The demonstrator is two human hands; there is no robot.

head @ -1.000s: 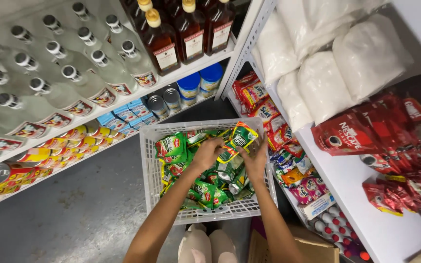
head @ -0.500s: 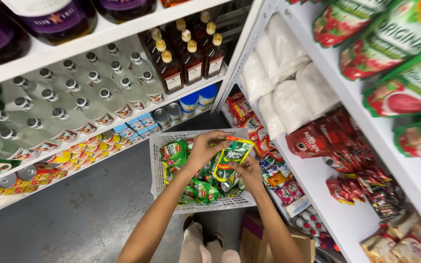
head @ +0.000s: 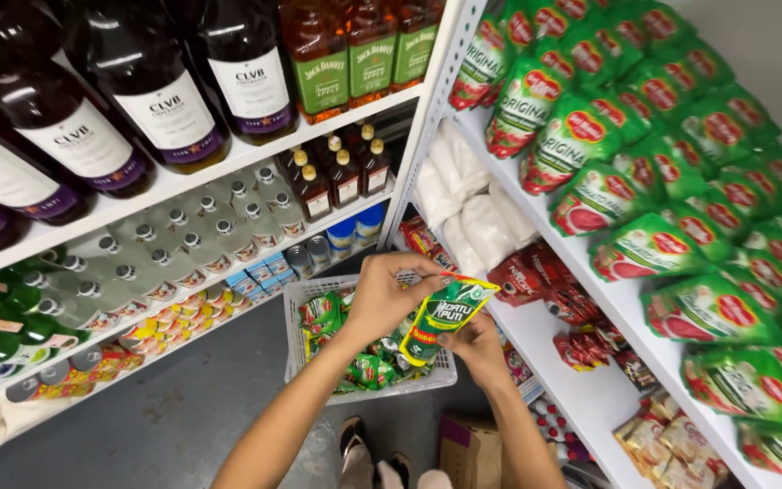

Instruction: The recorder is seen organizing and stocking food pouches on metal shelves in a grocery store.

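While both hands pinch it, a shiny green and yellow plastic pouch [head: 441, 317] hangs above the white wire basket [head: 296, 349].
Left hand [head: 384, 294] grips its top edge, right hand [head: 474, 344] its bottom, with open room between the white metal shelves [head: 590, 398].

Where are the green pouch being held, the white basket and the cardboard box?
green pouch [head: 441, 317], head view, middle of its printed front.
white basket [head: 293, 337], head view, left wire wall.
cardboard box [head: 465, 451], head view, open top flap.
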